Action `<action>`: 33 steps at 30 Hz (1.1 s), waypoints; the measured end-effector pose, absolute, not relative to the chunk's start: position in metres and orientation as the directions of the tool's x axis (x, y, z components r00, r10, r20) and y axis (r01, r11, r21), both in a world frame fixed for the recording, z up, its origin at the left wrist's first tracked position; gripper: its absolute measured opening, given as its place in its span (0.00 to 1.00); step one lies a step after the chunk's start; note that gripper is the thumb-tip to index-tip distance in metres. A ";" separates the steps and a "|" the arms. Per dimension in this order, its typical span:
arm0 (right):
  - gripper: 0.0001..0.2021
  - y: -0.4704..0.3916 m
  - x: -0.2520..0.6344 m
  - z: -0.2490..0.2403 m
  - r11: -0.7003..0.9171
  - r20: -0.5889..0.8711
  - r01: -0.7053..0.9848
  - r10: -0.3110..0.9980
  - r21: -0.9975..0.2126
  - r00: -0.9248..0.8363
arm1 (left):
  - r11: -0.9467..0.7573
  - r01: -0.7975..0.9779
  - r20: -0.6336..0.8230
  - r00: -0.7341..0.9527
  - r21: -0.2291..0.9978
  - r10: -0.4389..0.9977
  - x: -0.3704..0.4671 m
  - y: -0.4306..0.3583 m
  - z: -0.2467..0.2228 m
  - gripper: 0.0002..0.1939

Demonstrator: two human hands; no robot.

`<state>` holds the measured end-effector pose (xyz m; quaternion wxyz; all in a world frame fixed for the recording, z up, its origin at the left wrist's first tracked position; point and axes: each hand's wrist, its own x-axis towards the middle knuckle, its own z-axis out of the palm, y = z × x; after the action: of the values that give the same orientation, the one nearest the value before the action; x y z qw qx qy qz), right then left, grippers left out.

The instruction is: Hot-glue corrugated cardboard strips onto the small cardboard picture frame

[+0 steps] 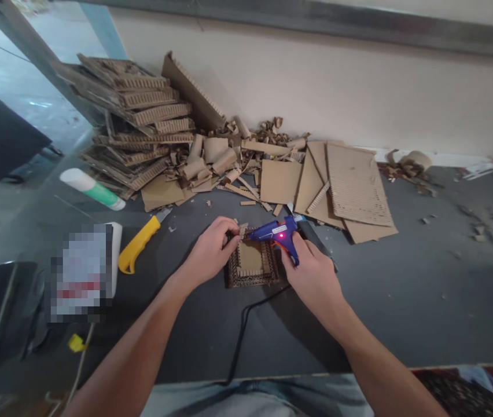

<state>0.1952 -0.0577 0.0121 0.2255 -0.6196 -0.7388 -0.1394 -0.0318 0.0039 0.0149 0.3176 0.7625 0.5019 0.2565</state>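
Note:
My right hand [313, 272] is wrapped round a blue hot glue gun [276, 231] with a lit red light on its side. The gun's nozzle points left, at the far edge of a small rectangular cardboard frame [253, 280] with corrugated layered sides. At the frame's far left corner, my left hand [214, 246] pinches a short corrugated cardboard strip [243, 231] between thumb and fingers. The nozzle tip is close to that strip; whether they touch I cannot tell. A black cord [243, 324] runs from under my right hand toward the table's near edge.
Left of my hands lie a yellow utility knife [140, 243], a white and green tube [92, 188] and a white object [116, 255] with a blurred front. Stacked corrugated panels [155, 113], cardboard scraps [216, 153] and flat sheets [359, 185] line the wall on the dark table [424, 301].

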 end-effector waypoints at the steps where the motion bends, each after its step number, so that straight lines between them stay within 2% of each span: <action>1: 0.17 -0.058 0.195 0.014 0.191 0.494 0.979 0.860 -0.075 -0.130 | -0.294 0.605 0.072 0.363 0.740 0.929 -0.032 0.004 0.015 0.03; 15: 0.17 -0.065 0.204 0.030 0.163 0.446 0.987 0.884 -0.012 -0.141 | -0.305 0.607 0.075 0.374 0.734 0.924 -0.034 0.003 0.012 0.02; 28: 0.15 -0.064 0.208 0.051 0.207 0.377 0.962 0.888 0.179 -0.261 | -0.336 0.597 0.108 0.385 0.729 0.917 -0.033 0.004 0.011 0.02; 33: 0.16 -0.062 0.205 0.064 0.242 0.287 0.925 0.901 0.291 -0.326 | -0.339 0.600 0.115 0.380 0.724 0.918 -0.034 0.004 0.007 0.02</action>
<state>0.2053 -0.0624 0.0638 0.0298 -0.5797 -0.7875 -0.2070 -0.0338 0.0042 0.0071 0.3005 0.7744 0.4901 0.2641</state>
